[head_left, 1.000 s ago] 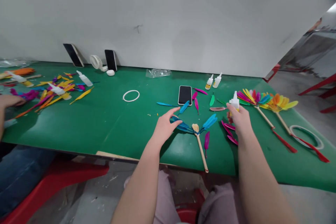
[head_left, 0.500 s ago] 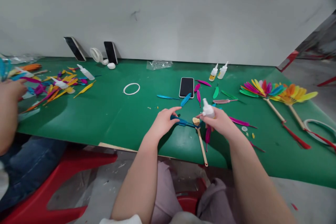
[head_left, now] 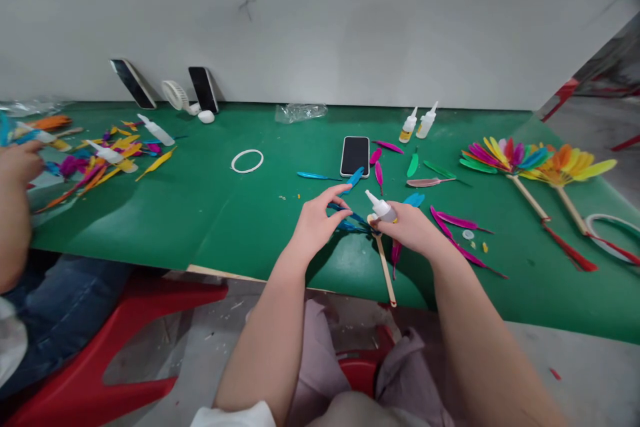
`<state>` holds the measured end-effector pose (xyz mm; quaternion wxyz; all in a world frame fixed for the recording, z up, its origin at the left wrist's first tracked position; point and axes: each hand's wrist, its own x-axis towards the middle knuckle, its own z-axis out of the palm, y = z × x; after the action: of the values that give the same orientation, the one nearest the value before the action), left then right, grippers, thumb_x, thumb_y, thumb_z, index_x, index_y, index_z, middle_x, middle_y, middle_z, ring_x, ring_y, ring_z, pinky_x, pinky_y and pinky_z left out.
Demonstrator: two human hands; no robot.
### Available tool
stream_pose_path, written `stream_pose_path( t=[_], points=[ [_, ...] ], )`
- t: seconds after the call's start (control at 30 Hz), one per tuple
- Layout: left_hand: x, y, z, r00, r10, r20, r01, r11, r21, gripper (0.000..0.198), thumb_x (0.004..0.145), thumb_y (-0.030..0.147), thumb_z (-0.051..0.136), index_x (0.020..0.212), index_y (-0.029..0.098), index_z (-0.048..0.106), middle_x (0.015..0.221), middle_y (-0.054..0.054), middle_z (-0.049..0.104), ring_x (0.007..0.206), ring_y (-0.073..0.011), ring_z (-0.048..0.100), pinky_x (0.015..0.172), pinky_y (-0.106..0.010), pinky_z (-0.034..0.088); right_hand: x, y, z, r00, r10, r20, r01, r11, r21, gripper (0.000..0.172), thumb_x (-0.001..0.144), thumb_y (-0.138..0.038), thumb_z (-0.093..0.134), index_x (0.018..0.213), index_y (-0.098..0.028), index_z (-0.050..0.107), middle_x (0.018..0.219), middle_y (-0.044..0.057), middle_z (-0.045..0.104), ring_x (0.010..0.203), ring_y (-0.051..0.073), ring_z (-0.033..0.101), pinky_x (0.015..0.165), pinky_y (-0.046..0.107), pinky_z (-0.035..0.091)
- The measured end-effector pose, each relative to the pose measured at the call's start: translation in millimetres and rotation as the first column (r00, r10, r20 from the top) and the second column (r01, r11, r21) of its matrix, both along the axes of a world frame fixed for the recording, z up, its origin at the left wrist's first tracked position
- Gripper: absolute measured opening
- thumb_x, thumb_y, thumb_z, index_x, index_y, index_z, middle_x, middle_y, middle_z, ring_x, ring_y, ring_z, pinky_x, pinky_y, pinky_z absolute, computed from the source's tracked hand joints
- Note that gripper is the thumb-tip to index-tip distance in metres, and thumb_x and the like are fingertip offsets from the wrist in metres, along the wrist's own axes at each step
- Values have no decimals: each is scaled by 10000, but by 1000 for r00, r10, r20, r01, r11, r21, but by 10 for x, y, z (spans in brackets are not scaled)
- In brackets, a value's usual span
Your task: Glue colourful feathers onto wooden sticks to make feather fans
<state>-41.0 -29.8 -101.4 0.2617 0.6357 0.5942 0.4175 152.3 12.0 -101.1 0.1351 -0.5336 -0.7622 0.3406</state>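
Observation:
My left hand (head_left: 315,221) pinches the blue feathers (head_left: 350,221) that lie against the head of a wooden spoon-shaped stick (head_left: 384,265) near the front edge of the green table (head_left: 210,213). My right hand (head_left: 413,230) is closed round a small white glue bottle (head_left: 381,207), tilted with its nozzle pointing up and left over the stick's head. Pink feathers (head_left: 450,233) lie to the right of that hand. A black phone (head_left: 355,155) lies flat just behind.
Two finished feather fans (head_left: 530,163) and a white ring (head_left: 607,233) lie at the right. Two glue bottles (head_left: 419,124) stand at the back. Another white ring (head_left: 247,161) lies mid-table. A co-worker's hand (head_left: 17,163) is among loose feathers (head_left: 100,163) at the left.
My right hand brought the glue bottle from the right side of the table over to the stick's head and tipped it. My left hand stayed on the blue feathers.

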Motion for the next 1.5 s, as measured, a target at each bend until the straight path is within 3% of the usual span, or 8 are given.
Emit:
stream_pose_path(
  t=[0.23,0.53,0.87,0.97,1.13,1.3,1.4,1.5],
  points=[
    [157,53,-37,973,63,224,-54,998,-44,572,718,214,663,1257,238,471,735,22,620,649,-117,566,696,-273,495,0,19,13,1000,-10,-17,10,999,-30,190,704,-343,554,811,-188,585,738,27,647,630,158,559,530,230,349],
    [360,61,-161,986,-58,156,75,992,-105,135,743,232,643,856,173,688,797,-23,701,744,-170,632,727,-299,479,0,20,27,996,-45,-71,38,994,-101,148,698,-293,523,794,-190,571,642,5,627,497,128,539,456,216,361],
    [278,82,-145,973,50,225,-24,993,-118,124,730,234,650,815,153,690,737,-27,706,697,-166,651,688,-286,498,-21,11,15,994,-77,-82,71,995,-76,146,697,-322,555,761,-191,557,673,13,622,542,136,549,486,228,364],
    [216,52,-83,954,96,285,-73,993,-88,155,762,247,628,861,138,675,771,-36,711,698,-155,668,691,-276,522,17,14,41,972,-183,-145,187,982,11,245,726,-417,558,822,-192,551,740,25,616,622,149,548,522,236,371],
    [204,-159,17,939,92,331,-175,957,232,127,796,223,614,890,176,684,867,-34,717,773,-164,682,726,-285,555,218,-5,138,843,-280,-460,293,955,-43,441,772,-454,536,1149,-228,522,828,13,608,570,118,513,521,252,416],
    [300,-437,1,979,-107,-172,186,813,552,254,828,92,543,1032,195,655,1096,-66,661,957,-161,645,826,-267,539,328,-60,274,690,-348,-635,296,936,-191,428,742,-437,602,1103,-243,481,640,-35,581,392,78,421,357,211,341],
    [356,-547,7,927,-149,-345,339,730,594,281,845,102,525,1110,152,605,1117,-107,646,1005,-168,626,829,-259,538,348,-64,333,529,-429,-732,404,886,-227,277,700,-401,651,846,-234,485,469,-84,441,316,45,269,285,183,167],
    [396,-607,73,879,-224,-420,441,716,542,264,859,98,496,1103,123,595,1070,-122,665,1040,-175,608,860,-271,533,399,-61,362,376,-405,-834,393,884,-252,234,656,-353,696,766,-215,543,502,-75,420,357,35,251,303,183,186]
  ],
)
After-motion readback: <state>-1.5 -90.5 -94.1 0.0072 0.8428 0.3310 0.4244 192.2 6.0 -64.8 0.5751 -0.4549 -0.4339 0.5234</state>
